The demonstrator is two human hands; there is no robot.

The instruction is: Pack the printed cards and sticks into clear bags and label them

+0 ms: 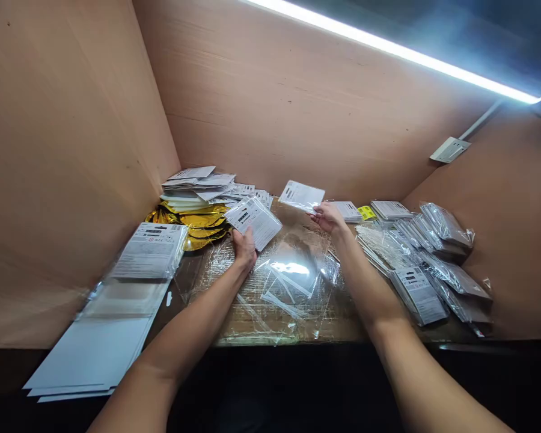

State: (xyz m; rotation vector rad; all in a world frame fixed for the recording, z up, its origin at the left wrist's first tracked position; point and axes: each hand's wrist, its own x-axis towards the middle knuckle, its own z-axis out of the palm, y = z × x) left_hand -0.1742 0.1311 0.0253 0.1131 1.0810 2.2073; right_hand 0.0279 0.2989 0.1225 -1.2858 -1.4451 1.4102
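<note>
The left hand had a printed card in a clear sleeve, thumb pressed on its face, held out above the plastic-wrapped work surface! Over on the right, the right hand had a white printed card pinched at its near corner between thumb and fingers, up near the back panel; gold foil pieces lay left of the left hand, bagged card packs on the far right

The single head view looks forward and down from above the forearms, close over the worktable.
</note>
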